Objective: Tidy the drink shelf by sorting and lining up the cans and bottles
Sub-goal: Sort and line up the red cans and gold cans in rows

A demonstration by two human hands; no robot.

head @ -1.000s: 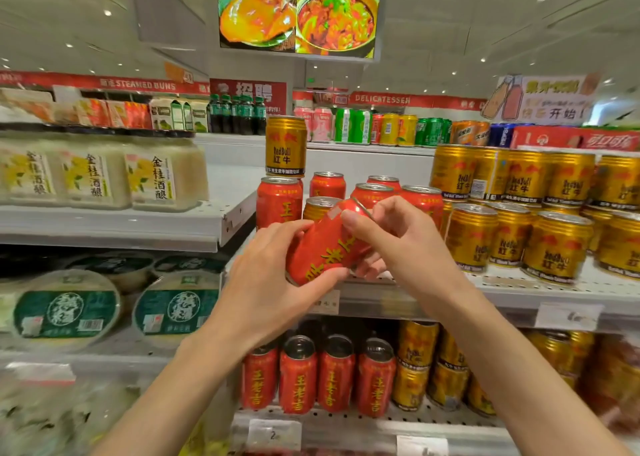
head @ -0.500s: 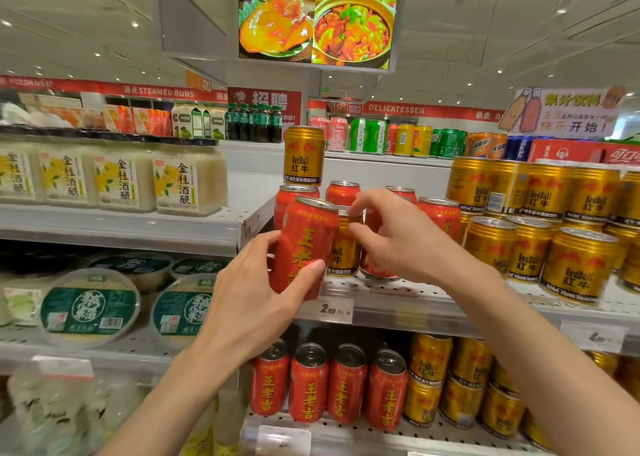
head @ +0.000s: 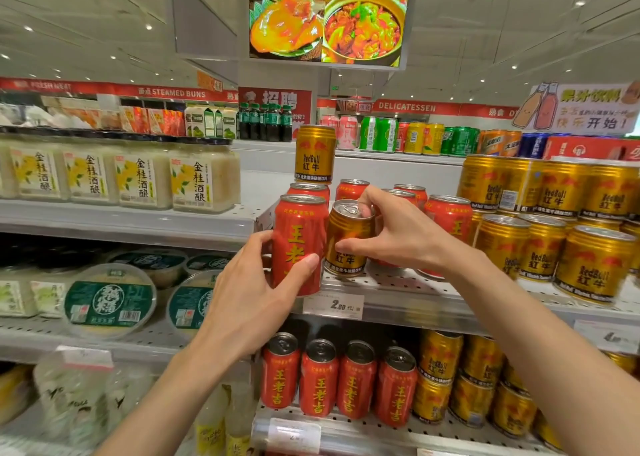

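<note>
My left hand (head: 254, 298) grips a tall red can (head: 299, 237) standing upright at the front left of the middle shelf (head: 398, 294). My right hand (head: 401, 233) pinches a short gold Red Bull can (head: 348, 239) right beside it, thumb low on its side and fingers over its top rim. Behind them stand several more red cans (head: 448, 218). One gold can (head: 314, 154) is stacked on top of the red cans at the back. A block of gold Red Bull cans (head: 554, 220) fills the shelf's right side.
Rice-wine jars (head: 145, 175) line the left upper shelf, with round green-labelled tubs (head: 109, 299) below. The lower shelf holds red cans (head: 337, 381) and gold cans (head: 464, 383). A price tag (head: 334, 305) hangs on the shelf edge. Mixed cans (head: 415, 138) stand on the far top shelf.
The red can went from tilted in both hands to upright on the shelf front in my left hand. My right hand let go of it and took hold of the gold can.
</note>
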